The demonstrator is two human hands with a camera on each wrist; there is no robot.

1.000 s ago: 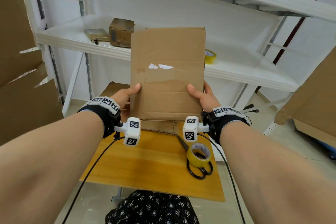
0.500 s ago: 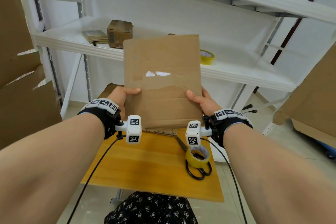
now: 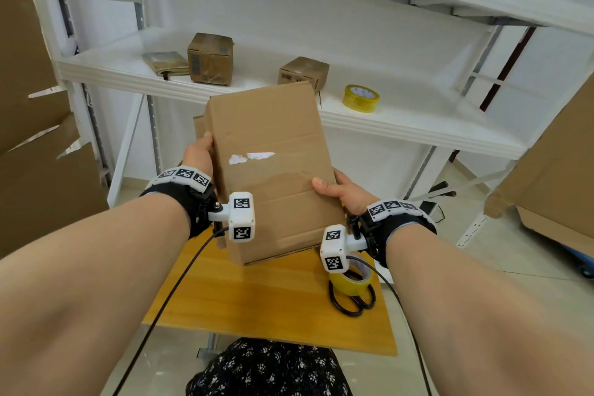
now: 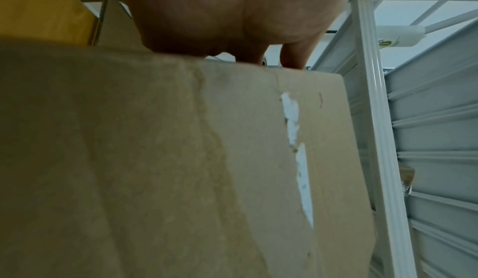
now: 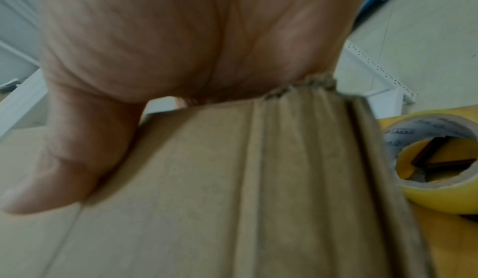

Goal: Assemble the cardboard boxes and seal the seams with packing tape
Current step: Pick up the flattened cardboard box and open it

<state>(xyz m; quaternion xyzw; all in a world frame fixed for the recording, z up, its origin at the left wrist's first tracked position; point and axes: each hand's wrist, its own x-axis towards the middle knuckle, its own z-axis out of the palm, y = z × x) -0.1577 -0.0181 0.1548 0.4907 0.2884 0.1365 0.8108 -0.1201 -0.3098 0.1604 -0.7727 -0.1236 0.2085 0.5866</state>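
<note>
From the head view, we hold a flat cardboard box up in the air, above the wooden table. Our left hand grips its left edge. Our right hand grips its right edge, with the thumb on the front. The box tilts a little. A yellow tape roll lies on black scissors on the table. Two small boxes and another tape roll sit on the white shelf.

From the left wrist view, our left hand holds the edge of the box, which has a torn white patch.

From the right wrist view, our right hand holds the box, thumb pressed flat on it. The tape roll lies just beside it.
</note>
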